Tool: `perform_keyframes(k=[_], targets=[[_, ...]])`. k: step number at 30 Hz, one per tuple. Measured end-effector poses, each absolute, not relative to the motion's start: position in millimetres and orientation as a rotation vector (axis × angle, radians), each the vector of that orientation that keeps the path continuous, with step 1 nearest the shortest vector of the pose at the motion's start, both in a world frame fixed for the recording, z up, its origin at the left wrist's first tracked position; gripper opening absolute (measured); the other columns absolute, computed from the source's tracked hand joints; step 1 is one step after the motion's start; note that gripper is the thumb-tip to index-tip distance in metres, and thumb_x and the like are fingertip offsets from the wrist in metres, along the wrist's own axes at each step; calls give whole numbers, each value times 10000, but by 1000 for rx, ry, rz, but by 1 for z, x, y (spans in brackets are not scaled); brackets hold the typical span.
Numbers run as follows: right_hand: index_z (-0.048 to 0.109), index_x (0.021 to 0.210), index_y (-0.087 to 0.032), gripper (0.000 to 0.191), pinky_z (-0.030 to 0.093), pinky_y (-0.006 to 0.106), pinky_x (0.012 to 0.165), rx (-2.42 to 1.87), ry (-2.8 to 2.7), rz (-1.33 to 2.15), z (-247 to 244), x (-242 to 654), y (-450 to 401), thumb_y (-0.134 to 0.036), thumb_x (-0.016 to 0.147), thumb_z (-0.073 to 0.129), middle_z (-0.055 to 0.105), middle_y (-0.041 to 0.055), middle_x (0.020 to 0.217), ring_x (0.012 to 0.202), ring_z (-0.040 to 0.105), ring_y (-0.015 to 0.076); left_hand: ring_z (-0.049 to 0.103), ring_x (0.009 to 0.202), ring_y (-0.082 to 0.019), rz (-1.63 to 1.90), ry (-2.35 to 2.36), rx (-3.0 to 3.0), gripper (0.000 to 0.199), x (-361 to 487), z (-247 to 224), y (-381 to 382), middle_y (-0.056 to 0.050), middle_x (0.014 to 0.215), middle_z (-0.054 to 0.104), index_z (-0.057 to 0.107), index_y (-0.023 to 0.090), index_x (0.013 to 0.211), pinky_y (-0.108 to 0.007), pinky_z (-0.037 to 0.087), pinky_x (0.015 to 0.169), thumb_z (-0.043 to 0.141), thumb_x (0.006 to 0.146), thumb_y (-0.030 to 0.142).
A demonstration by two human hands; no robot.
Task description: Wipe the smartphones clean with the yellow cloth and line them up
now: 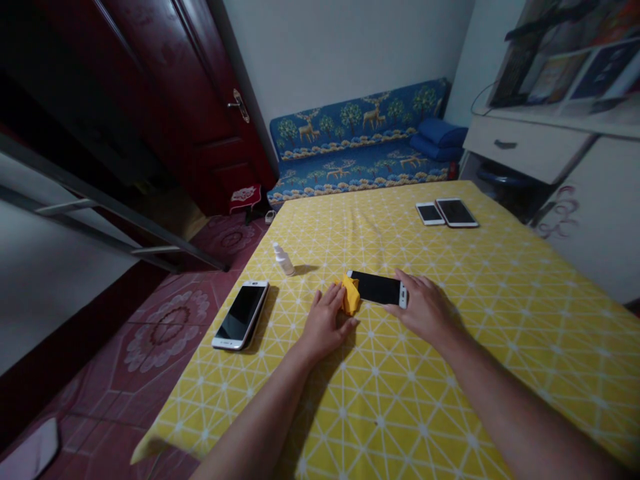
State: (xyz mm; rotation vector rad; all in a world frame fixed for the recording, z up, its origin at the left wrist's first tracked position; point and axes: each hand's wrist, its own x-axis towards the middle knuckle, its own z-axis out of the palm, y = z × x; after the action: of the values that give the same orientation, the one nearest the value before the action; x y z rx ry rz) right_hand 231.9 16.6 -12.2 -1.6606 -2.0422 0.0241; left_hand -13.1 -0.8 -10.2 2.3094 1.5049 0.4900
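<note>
A white smartphone (377,288) with a dark screen lies sideways on the yellow patterned tablecloth (380,387). My right hand (423,305) grips its right end, thumb on the near edge and fingers on the far one. At the phone's left end, my left hand (326,325) has its fingers on a crumpled orange-yellow cloth (351,295), which covers that end's corner. The underside of the cloth is hidden. Beyond my left hand stands a small white spray bottle (284,259), upright. Left of that hand, another white phone (241,316) lies face up near the table's left edge.
Toward the far right of the table lie a small white phone (430,213) and a larger white tablet (457,212), side by side. Behind the table is a blue deer-patterned sofa (345,160). A white cabinet (530,150) stands at the right, a red door (200,100) at the left.
</note>
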Motion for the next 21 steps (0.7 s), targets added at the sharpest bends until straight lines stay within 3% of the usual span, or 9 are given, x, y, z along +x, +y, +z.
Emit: perform_keyframes(k=[5, 11, 21], targets=[[517, 1401, -244, 715, 509, 436, 891, -1588, -2033, 81, -11, 236, 17, -343, 737, 762, 706, 113, 1162, 1080, 636, 313, 262, 1518, -283, 463, 1537, 2362, 686, -10, -12, 0, -189, 1601, 335, 373, 121, 1508, -558, 173, 1237, 576, 945, 456], [511, 1408, -246, 722, 511, 448, 898, -1560, -2024, 96, -15, 236, 18, -334, 736, 757, 709, 107, 1154, 1071, 630, 318, 289, 1507, -292, 411, 1573, 2407, 608, -3, -8, 11, -181, 1595, 352, 385, 169, 1503, -591, 207, 1213, 527, 975, 433], [531, 1382, -237, 696, 500, 452, 935, -1618, -2029, 126, -12, 235, 17, -314, 730, 762, 700, 105, 1207, 1109, 622, 317, 331, 1489, -287, 311, 1616, 2469, 584, 12, 3, 43, -180, 1582, 379, 398, 147, 1486, -579, 230, 1201, 507, 991, 438]])
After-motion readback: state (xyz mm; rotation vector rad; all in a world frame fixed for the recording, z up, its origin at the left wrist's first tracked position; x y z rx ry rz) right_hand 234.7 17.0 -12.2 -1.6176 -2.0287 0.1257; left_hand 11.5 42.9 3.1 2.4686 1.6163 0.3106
